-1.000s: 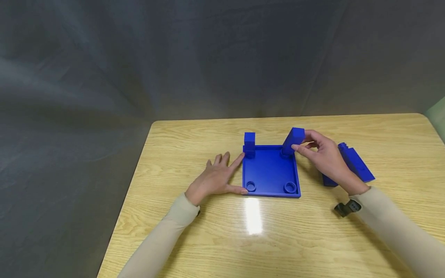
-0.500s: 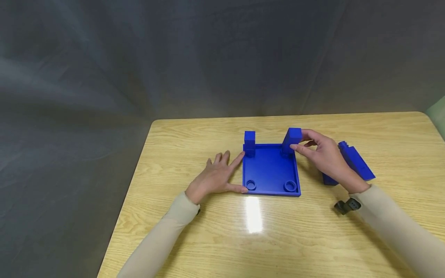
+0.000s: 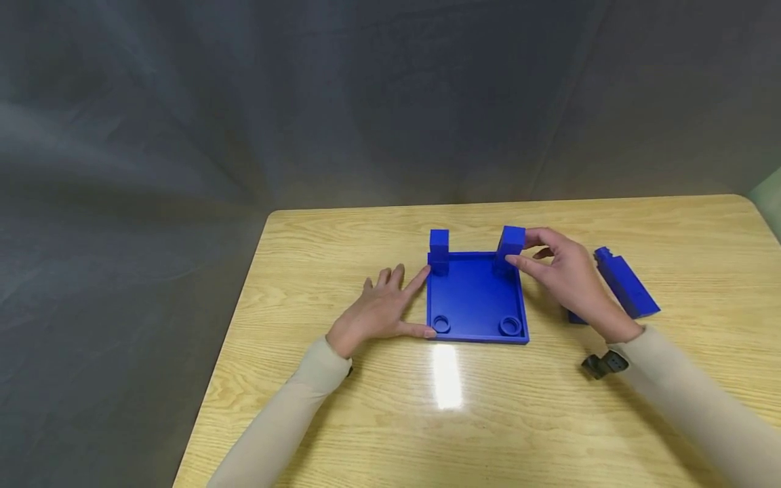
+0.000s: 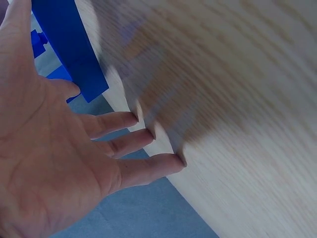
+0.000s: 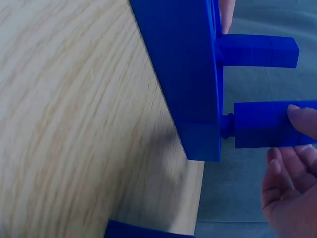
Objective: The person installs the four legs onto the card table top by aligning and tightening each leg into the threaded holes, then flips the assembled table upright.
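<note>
A square blue tray-like base point(image 3: 476, 298) with a low rim lies on the table, with round sockets at its two near corners. One square blue post point(image 3: 439, 242) stands upright at its far left corner. At the far right corner, my right hand point(image 3: 567, 278) pinches a second blue post point(image 3: 512, 238) near its top between thumb and fingers. In the right wrist view a threaded neck of the held post point(image 5: 262, 124) shows between it and the base. My left hand point(image 3: 375, 312) lies spread, thumb and index finger touching the base's left edge.
To the right, partly behind the right forearm, lie a loose blue post point(image 3: 628, 285) with a threaded end and another blue piece point(image 3: 576, 318), mostly hidden. The wooden table point(image 3: 378, 434) ends at a dark curtain point(image 3: 390, 108) behind.
The held post, leaning right a second ago, now stands nearly upright over its corner. My right hand has shifted slightly left with it. The left hand and the base look unmoved.
</note>
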Tool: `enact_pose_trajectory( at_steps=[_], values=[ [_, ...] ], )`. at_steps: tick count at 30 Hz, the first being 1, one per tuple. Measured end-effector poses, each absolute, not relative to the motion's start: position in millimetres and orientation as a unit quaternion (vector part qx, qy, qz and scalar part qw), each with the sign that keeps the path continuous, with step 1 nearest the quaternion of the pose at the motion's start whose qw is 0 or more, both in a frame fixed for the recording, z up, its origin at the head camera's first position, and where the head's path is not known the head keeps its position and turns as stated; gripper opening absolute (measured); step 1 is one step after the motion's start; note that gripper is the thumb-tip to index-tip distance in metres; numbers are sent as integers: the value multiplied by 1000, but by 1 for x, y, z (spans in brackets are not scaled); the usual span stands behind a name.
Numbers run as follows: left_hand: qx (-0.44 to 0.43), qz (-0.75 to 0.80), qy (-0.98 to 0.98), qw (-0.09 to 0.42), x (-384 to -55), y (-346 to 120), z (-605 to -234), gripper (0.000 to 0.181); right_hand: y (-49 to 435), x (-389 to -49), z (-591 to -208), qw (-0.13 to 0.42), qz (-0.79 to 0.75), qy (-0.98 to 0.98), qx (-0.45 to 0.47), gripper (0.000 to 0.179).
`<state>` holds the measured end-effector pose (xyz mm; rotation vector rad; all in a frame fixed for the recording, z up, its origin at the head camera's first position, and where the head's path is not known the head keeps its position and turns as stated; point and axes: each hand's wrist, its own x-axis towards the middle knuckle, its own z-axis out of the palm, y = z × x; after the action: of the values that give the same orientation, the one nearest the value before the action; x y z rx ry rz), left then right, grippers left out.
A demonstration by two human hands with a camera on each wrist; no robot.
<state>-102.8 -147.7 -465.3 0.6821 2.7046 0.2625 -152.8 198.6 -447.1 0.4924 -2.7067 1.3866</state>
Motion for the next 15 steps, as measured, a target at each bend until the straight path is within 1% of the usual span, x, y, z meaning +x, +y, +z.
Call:
enact_pose_trajectory(
  at_steps=[8,15],
  values=[
    [239,92,951,174,-102,-146,-466,124,195,-153,-452,60,476,-860,175,29],
    [241,87,952,168,-101,-146,-465,123,194,-154,-454,66,477,-857,183,19]
  ],
)
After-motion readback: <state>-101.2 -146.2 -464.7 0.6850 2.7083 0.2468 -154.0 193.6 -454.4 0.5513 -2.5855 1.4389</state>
